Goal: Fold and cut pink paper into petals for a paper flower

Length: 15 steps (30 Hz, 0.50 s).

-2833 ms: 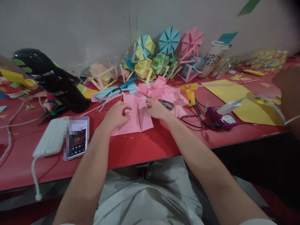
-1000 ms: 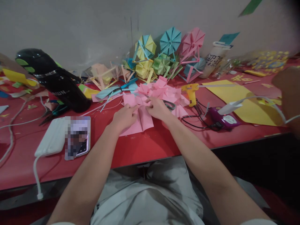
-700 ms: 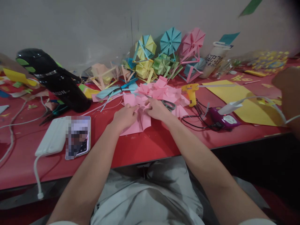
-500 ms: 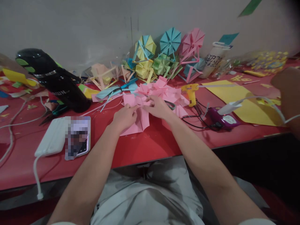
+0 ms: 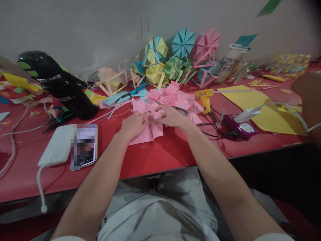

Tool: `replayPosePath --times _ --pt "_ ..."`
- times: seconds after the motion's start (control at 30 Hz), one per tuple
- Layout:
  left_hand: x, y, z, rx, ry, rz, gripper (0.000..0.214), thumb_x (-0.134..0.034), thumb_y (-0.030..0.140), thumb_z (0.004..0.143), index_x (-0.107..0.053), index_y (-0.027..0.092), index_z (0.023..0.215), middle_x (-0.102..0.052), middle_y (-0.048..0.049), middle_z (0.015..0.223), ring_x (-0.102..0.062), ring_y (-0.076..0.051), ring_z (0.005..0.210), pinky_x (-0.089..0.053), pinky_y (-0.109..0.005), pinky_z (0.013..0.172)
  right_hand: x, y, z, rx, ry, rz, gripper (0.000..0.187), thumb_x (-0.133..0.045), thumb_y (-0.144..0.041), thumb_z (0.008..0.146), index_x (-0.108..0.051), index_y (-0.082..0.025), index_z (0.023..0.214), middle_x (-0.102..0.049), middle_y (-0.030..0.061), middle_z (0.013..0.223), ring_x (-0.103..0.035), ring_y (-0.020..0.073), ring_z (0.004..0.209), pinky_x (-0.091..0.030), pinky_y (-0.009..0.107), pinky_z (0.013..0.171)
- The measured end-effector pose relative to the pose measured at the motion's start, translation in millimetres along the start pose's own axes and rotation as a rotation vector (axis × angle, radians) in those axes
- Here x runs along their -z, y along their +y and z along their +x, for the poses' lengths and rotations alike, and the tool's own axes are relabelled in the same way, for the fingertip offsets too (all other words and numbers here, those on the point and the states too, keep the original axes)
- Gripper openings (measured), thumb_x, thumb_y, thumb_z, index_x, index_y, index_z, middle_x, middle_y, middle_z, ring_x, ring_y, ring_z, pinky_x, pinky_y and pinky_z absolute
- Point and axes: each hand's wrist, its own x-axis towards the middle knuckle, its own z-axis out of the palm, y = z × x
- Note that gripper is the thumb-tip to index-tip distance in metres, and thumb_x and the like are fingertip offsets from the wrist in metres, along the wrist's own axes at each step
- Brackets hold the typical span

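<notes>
A pink paper sheet [image 5: 150, 132], partly folded, lies on the red table [image 5: 155, 157] in front of me. My left hand [image 5: 132, 125] rests on its left part with fingers curled and fingertips pressing the paper. My right hand [image 5: 170, 117] lies on its upper right part, fingers pinching a fold toward the middle. Just behind the hands sits a heap of folded pink paper pieces [image 5: 175, 97]. Grey-handled scissors [image 5: 181, 110] lie under my right hand's far side.
A phone [image 5: 84, 145] and white power bank [image 5: 56, 147] lie at left, beside a black bottle [image 5: 57, 85]. A yellow glue gun [image 5: 205, 98], purple power strip [image 5: 239, 129] and yellow sheet [image 5: 260, 107] sit at right. Paper pinwheels [image 5: 182, 43] line the wall. Another person's arm [image 5: 309, 97] shows at the right edge.
My left hand has slid right across the pink sheet to meet my right hand. The sheet is folded narrower than before, and both hands now press on its middle.
</notes>
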Motion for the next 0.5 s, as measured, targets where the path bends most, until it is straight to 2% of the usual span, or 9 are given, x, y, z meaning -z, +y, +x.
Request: replayPosePath --times 0.13,0.3,0.37,0.5 --pt "2.1 -1.3 0.1 -0.001 -0.045 -0.014 0.057 -0.039 0.045 0.094 -0.046 0.035 0.15 -0.054 -0.0114 0.136 -0.059 -0.037 0.124 -0.053 -0.051 0.094 7.4 -1.2 -1.6 -0.043 -0.064 0.111 0.058 -0.08 -0.037 0.075 -0.053 -0.022 0.124 -0.06 -0.0053 0.059 -0.061 0.0155 0.052 -0.046 0.027 0.052" --pt "5.2 -0.4 0.5 0.019 -0.084 -0.016 0.063 -0.042 0.047 0.092 -0.042 0.034 0.154 -0.048 -0.0119 0.146 -0.055 -0.038 0.13 -0.05 -0.053 0.101 13.9 -5.0 -6.4 -0.052 -0.221 0.139 0.059 -0.074 -0.021 0.078 -0.05 -0.021 0.131 -0.06 -0.0072 0.054 -0.061 0.0154 0.048 -0.048 0.026 0.051" --pt "5.9 0.5 0.7 0.024 -0.087 -0.006 0.061 -0.043 0.045 0.091 -0.046 0.033 0.151 -0.049 -0.0123 0.144 -0.056 -0.038 0.129 -0.051 -0.053 0.099 13.3 -6.4 -7.6 -0.077 -0.233 0.115 0.051 -0.071 -0.015 0.077 -0.051 -0.021 0.125 -0.06 -0.0076 0.052 -0.061 0.0153 0.047 -0.047 0.025 0.049" --pt "6.3 1.1 0.9 0.021 -0.088 0.005 0.058 -0.044 0.044 0.091 -0.05 0.03 0.147 -0.052 -0.0129 0.14 -0.059 -0.038 0.125 -0.052 -0.052 0.095 12.0 -8.0 -8.0 -0.112 -0.253 0.052 0.03 -0.072 -0.011 0.075 -0.054 -0.022 0.097 -0.063 -0.0051 0.052 -0.063 0.0156 0.049 -0.048 0.024 0.048"
